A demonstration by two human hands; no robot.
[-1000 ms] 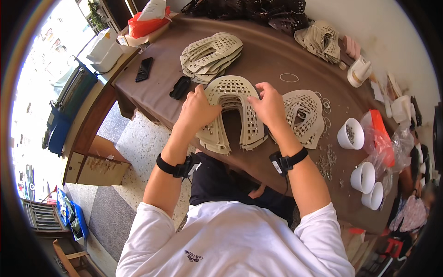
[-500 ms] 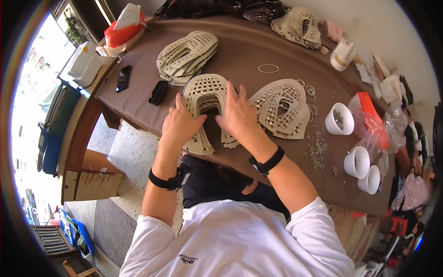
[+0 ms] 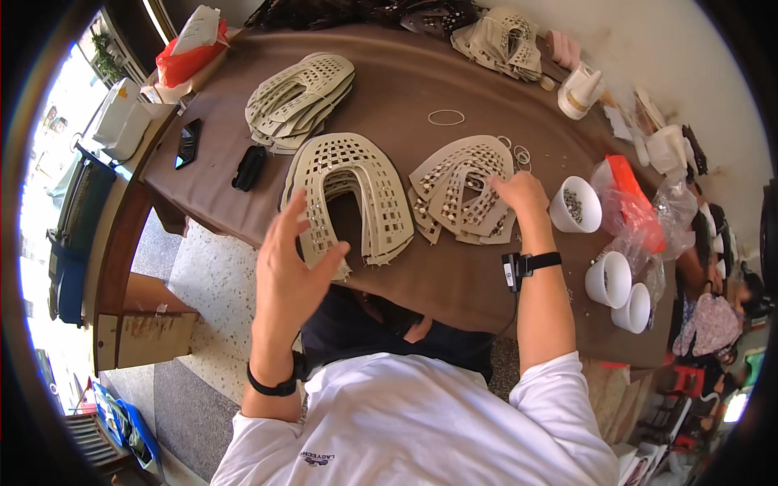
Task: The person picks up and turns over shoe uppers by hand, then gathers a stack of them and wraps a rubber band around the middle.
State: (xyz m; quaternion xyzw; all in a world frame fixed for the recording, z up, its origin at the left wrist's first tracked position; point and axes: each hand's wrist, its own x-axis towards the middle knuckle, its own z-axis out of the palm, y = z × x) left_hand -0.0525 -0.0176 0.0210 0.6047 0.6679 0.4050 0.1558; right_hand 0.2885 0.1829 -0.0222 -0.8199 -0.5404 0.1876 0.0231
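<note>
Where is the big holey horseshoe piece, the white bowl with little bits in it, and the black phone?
big holey horseshoe piece [image 3: 356, 166], head view, top of its arch.
white bowl with little bits [image 3: 585, 220], head view, its near rim.
black phone [image 3: 187, 143], head view, middle of its screen.

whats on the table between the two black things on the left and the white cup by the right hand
Head view: between the black objects and white cup lie two piles of perforated beige cutouts.

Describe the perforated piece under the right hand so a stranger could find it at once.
On the brown table, look just left of the white cup of small bits. The right hand rests on a fanned stack of beige horseshoe-shaped cutouts. Unlike the larger square-holed stack beside it, its holes are small and dotted.
</note>
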